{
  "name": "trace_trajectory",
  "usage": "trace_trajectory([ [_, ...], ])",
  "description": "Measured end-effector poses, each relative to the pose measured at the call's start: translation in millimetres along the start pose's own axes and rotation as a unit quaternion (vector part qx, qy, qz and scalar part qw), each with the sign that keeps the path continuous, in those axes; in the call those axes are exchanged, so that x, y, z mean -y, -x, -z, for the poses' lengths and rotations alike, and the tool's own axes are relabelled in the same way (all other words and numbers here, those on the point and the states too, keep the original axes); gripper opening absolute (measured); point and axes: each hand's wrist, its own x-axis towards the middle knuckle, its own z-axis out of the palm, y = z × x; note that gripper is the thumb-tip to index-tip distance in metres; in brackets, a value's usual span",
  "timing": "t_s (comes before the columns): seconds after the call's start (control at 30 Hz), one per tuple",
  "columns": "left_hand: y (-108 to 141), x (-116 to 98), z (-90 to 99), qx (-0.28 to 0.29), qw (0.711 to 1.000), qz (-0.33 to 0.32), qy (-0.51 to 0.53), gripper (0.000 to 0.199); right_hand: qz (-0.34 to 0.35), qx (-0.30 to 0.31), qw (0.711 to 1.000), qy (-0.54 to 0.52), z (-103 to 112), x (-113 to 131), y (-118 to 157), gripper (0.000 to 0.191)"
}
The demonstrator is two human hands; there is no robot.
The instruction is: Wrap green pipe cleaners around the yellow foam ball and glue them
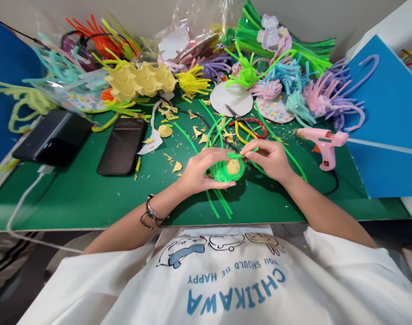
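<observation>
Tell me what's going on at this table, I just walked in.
A person is working on a small green coil wrapped around a pale yellow core. The left hand holds the coil, while the right hand pinches a green strand at its edge. Scissors lie just beyond the hands, and a pink glue gun rests off to the right. Behind are a yellow egg carton and bunches of colorful fuzzy stems.
</observation>
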Motion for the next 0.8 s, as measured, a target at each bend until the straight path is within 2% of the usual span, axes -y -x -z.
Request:
trace_trajectory([
  [0.13, -1.5, -1.4, 0.1, -0.007, 1.000, 0.013, -0.016, 0.048, 0.050, -0.005, 0.999, 0.009, 1.1, -1.9, -0.6, 0.006],
  [0.33, -3.3, -1.8, 1.8, -0.015, 0.999, 0.005, -0.048, 0.050, 0.089, -0.032, 0.992, 0.080, -1.3, -1.7, 1.3, 0.014],
  [0.53, -3.6, -1.5, 2.4, -0.016, 0.997, 0.013, -0.077, 0.048, 0.202, -0.026, 0.954, 0.222, -1.9, 4.6, 4.4, 0.002],
  [0.8, -3.9, -1.1, 3.7, -0.012, 0.994, -0.004, -0.107, 0.048, 0.227, -0.026, 0.937, 0.263, -4.3, 6.9, 6.4, 0.003],
])
